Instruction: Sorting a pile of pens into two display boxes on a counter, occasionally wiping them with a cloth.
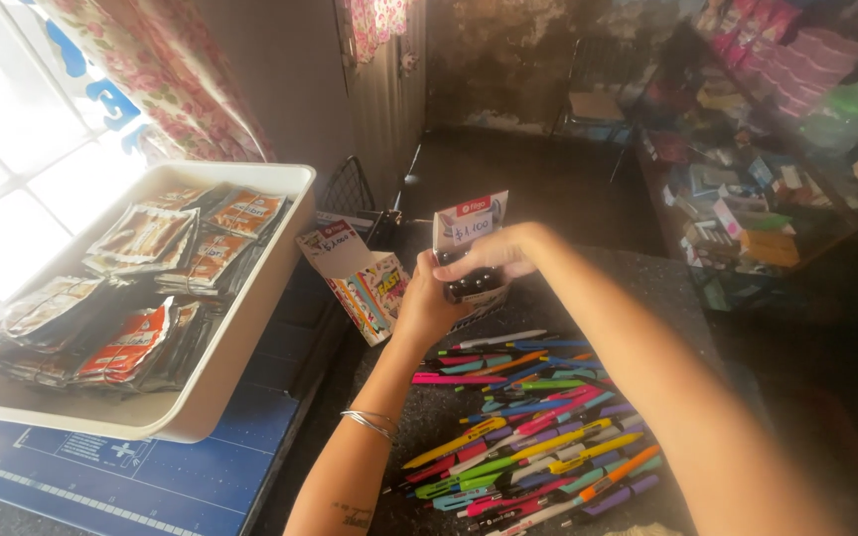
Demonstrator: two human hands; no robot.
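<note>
My left hand (429,303) grips a small cardboard display box (469,243) with a white and red flap, and dark pens stand inside it. My right hand (499,253) reaches over the box from the right, fingers curled on the pens at its front. Both hands hover above the dark counter (667,298). Below them lies a loose heap of several coloured pens (533,427): pink, blue, green, yellow, orange and purple. A thin silver bracelet circles my left wrist.
A second open, colourfully printed cardboard box (364,283) stands just left of my hands. A white tray (250,308) of foil sachets sits at the left on a blue mat (151,476). Shelves of packaged goods (747,179) fill the right background, and a chair (598,94) stands far back.
</note>
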